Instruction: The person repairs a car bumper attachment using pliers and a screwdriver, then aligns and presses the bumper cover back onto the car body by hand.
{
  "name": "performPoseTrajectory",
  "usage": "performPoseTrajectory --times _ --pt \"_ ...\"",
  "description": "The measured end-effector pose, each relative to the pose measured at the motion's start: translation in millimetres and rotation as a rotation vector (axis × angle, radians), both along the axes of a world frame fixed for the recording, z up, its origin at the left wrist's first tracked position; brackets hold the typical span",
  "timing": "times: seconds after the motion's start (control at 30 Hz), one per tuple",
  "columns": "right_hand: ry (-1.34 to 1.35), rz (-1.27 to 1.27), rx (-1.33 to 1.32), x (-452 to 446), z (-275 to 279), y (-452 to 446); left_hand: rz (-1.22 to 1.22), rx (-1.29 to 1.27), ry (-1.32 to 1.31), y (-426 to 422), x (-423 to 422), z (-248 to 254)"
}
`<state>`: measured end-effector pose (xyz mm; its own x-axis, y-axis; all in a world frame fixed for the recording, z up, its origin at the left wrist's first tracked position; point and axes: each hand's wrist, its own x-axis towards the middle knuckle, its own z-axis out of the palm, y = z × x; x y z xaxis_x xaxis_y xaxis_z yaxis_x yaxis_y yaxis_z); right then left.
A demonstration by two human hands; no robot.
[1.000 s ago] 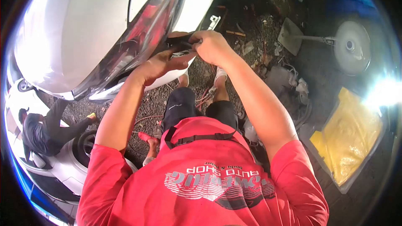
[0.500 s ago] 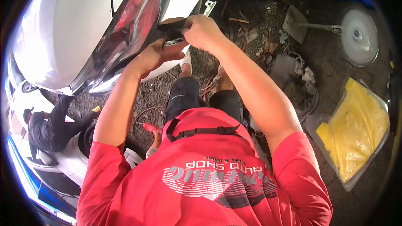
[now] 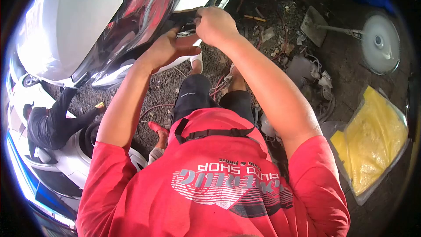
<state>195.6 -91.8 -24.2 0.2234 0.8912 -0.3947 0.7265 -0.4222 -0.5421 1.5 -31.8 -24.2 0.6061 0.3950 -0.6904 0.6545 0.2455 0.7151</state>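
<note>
My left hand (image 3: 163,52) reaches in under the red and clear car lamp (image 3: 151,4), its thumb and a finger stretched apart. Other fingertips are lost against the dark gap there. Close beside it, my right hand (image 3: 218,27) is closed, its fingers curled at the end of a dark part (image 3: 185,16) below the lamp; what it pinches is hidden. The lamp sits in a white car body (image 3: 81,22). A white bracket-like end (image 3: 225,0) sticks out just beyond my right hand.
At the left, a person in dark clothes (image 3: 48,125) is by another white car (image 3: 72,164). A red shoe (image 3: 157,128) shows near my legs. To the right lie a standing fan (image 3: 379,41), a yellow item in clear plastic (image 3: 372,142) and scattered parts (image 3: 302,72).
The view has shifted slightly. Both hands stay at the lamp's lower edge, with my right hand a little higher in the picture. The fingers keep nearly the same pose.
</note>
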Motion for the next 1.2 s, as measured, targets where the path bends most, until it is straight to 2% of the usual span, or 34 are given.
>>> performPoseTrajectory --times 0.07,0.13,0.27,0.37,0.47,0.57,0.77,0.97,1.1,1.2 --pt "-0.015 0.005 -0.091 1.5 2.5 5.0 0.042 -0.020 -0.007 -3.0 4.0 5.4" --pt "-0.036 0.023 -0.104 2.2 5.0 7.4 -0.154 0.214 0.129 -5.3 5.1 10.1" --pt "-0.070 0.008 -0.153 0.8 5.9 12.5 -0.170 0.283 0.151 -7.4 2.5 10.1" --pt "-0.017 0.044 -0.179 7.4 4.0 15.7 -0.165 0.282 0.104 -7.2 1.5 6.7" --pt "-0.070 0.074 -0.111 5.6 -0.8 10.8 -0.215 0.241 0.185 -6.1 6.6 16.1" --pt "-0.053 0.094 -0.148 7.4 5.1 12.3 -0.229 0.310 0.163 -6.3 3.1 13.3" --pt "-0.091 0.084 -0.056 11.5 -1.6 1.9 -0.144 0.261 0.115 -2.3 3.0 14.2" --pt "-0.027 0.078 -0.154 17.2 -5.1 7.7 -0.141 0.210 0.190 -3.4 11.8 32.8" --pt "-0.024 0.133 -0.115 23.7 -6.9 8.8 -0.086 0.198 0.135 -3.8 7.4 17.9" --pt "-0.026 0.131 -0.225 23.5 0.1 9.6 -0.101 0.185 0.119 -3.0 5.6 6.3"
